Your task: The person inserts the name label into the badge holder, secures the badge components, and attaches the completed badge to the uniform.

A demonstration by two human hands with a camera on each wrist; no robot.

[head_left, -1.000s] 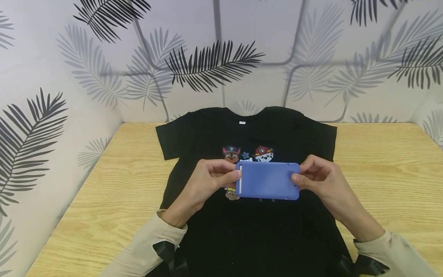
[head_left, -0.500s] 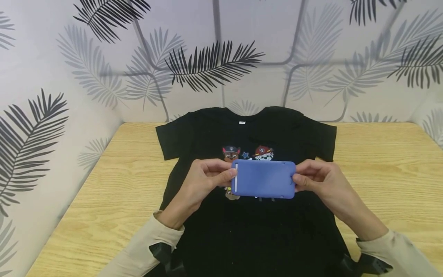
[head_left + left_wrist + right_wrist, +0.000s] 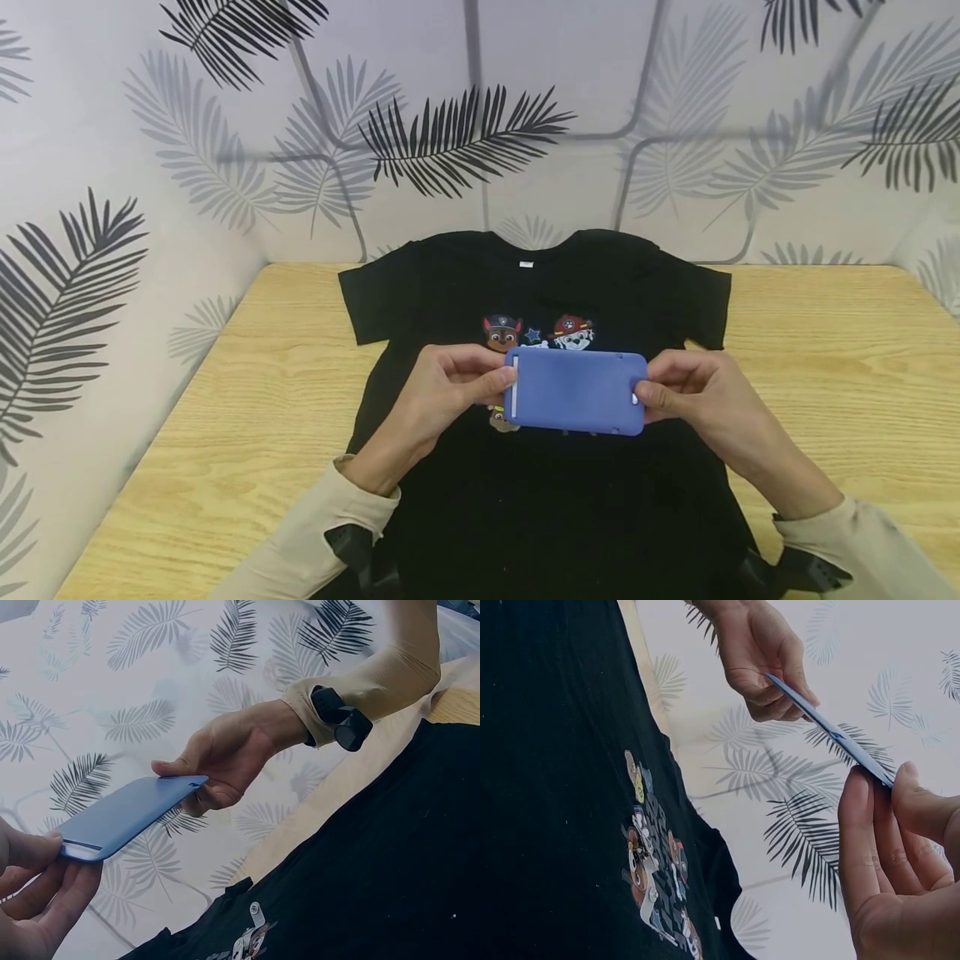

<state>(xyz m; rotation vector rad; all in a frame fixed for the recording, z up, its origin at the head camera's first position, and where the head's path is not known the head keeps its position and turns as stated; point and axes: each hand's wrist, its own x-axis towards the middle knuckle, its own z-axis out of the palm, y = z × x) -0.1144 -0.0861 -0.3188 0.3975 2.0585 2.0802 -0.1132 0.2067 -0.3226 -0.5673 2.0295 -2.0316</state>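
Note:
Both hands hold up a flat, thin blue plastic card holder [image 3: 577, 392] with rounded corners. Near its left end runs a narrow white strip, and the left wrist view shows a slot there. My left hand [image 3: 442, 387] pinches that end, thumb on the near face and fingers behind. At the opposite end my right hand [image 3: 701, 392] pinches it the same way, its thumb beside a small notch. The side wrist views show the holder [image 3: 836, 735] raised above a black T-shirt [image 3: 555, 508], covering part of its cartoon-dog print [image 3: 573, 331] in the head view.
The T-shirt lies spread on a light wooden table [image 3: 840, 350], collar toward the back. A white wall covering with leaf patterns [image 3: 465, 142] stands behind the table and on the left. Black devices [image 3: 356, 550] are strapped over the beige sleeves.
The card holder has shifted slightly left, then a little back to the right, tilting slightly. My right thumb has moved a little, uncovering a small light notch. Both hands keep their grip.

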